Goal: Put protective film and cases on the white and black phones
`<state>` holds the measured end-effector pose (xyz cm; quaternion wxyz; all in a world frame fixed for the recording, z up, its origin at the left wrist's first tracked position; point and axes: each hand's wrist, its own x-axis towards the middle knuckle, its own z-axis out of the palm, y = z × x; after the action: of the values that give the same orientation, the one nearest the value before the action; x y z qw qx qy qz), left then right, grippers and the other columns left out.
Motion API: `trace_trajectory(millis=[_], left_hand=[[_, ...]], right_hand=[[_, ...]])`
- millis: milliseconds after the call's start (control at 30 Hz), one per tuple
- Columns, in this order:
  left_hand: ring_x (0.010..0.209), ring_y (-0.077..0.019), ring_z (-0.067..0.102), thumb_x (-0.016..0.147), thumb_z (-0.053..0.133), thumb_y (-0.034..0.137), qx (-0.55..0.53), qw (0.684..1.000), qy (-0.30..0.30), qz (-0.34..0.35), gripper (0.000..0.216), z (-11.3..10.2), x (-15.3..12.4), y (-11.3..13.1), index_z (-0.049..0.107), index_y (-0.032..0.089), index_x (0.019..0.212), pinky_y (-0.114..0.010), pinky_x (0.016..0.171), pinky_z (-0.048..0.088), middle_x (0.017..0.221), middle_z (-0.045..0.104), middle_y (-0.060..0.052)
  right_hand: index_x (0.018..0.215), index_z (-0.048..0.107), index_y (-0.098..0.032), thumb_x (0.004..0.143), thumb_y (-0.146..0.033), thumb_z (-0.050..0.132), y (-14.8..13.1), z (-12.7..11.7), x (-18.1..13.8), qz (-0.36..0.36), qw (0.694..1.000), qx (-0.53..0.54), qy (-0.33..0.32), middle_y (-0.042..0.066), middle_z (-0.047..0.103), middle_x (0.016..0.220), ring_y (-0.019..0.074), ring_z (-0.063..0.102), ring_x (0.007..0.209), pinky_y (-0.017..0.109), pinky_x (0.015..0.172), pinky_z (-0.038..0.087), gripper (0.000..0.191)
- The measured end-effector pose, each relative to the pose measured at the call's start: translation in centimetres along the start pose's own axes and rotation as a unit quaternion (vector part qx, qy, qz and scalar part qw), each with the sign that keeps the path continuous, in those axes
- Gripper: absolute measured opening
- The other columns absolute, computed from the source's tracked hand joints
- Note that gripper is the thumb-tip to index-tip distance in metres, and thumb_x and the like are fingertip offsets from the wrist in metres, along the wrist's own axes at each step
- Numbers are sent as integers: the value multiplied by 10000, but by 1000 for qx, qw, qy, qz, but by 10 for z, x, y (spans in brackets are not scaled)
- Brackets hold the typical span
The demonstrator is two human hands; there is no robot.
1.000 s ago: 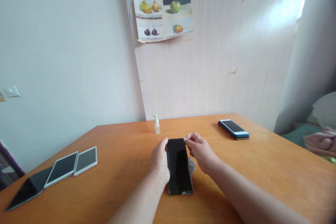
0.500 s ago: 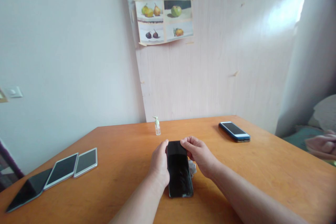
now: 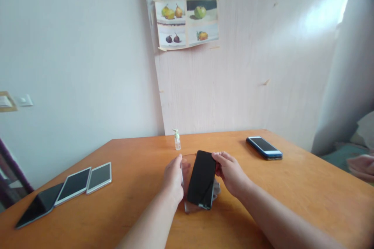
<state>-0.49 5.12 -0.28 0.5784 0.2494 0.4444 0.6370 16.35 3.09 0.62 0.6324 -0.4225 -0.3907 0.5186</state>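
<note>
A black smartphone (image 3: 201,179) is tilted in the middle of the view, its dark screen facing me. My right hand (image 3: 229,169) pinches its upper right edge between thumb and fingers. Under and left of the phone shows a clear phone case (image 3: 187,167), and my left hand (image 3: 173,179) grips its left side. The phone lies at an angle to the case, partly out of it. Behind the phone's right edge peeks a crumpled grey cloth (image 3: 216,189), mostly hidden.
On the left lie a dark tablet (image 3: 41,204) and two white-framed devices (image 3: 73,186). A small pump bottle (image 3: 177,141) stands beyond my hands. Back right, a white phone (image 3: 264,146) rests on a dark blue one. Someone's blurred skin (image 3: 362,166) shows at the right edge.
The phone has come away from the clear case on its left side and turned, moving rightward with my right hand. My left hand keeps the case, which now shows separately.
</note>
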Motion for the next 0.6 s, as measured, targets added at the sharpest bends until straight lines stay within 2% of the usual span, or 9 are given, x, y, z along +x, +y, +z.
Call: trace_trajectory(millis=[67,233,433,600], left_hand=[[616,-160,667,745,705,357,20,998,41,43,233,-6,8,6,633,147,816,-264,601,484,708,691,-39],[526,-127,604,788,644,425,59,992,101,52,277,-25,28,22,630,150,825,-235,533,406,660,695,-44],[569,-152,620,788,656,438,67,983,154,75,282,-48,50,35,612,160,797,-248,558,406,646,677,-39],[576,-155,605,794,665,322,74,982,158,78,175,-55,59,34,580,176,746,-253,567,403,645,651,-30]], right_hand=[[693,511,-193,717,-389,715,1,-4,4,13,999,31,34,-38,512,568,85,451,490,221,459,320,284],[741,543,-199,687,-311,729,5,-14,13,40,992,75,91,-17,567,599,115,520,528,239,482,398,223],[775,606,-183,693,-297,715,11,-20,16,44,994,58,87,10,616,650,126,546,551,245,481,417,178],[837,663,-172,688,-310,724,14,-23,18,41,995,48,71,45,671,727,160,600,620,265,515,459,212]])
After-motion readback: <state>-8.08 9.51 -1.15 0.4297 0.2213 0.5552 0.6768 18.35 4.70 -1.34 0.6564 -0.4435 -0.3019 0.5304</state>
